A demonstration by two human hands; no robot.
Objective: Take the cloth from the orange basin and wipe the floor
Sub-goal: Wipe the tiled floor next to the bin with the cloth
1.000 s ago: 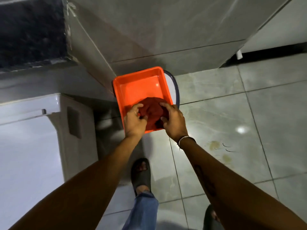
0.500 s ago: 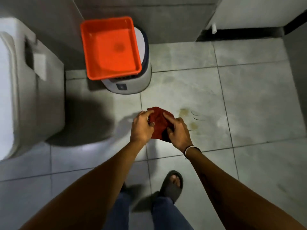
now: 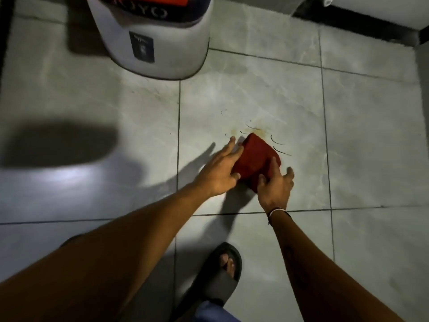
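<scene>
A dark red cloth (image 3: 255,156) lies folded on the grey tiled floor (image 3: 250,96), just below a yellowish stain (image 3: 254,130) with a few loose hairs around it. My left hand (image 3: 220,170) rests on the cloth's left edge with its fingers stretched out flat. Over the cloth's near right corner my right hand (image 3: 275,185) presses down, fingers curled on the fabric. Only a strip of the orange basin (image 3: 157,0) shows at the top edge, sitting on a white bucket.
The white bucket (image 3: 153,38) stands on the floor beyond the hands. A dark baseboard (image 3: 357,22) runs along the far right wall. My foot in a black sandal (image 3: 216,277) is planted on the tiles near the bottom, with blue jeans below it.
The cloth came out of the orange basin, was carried in both hands away from it, and now lies pressed to the floor by the stain. The view dropped closer to the floor.
</scene>
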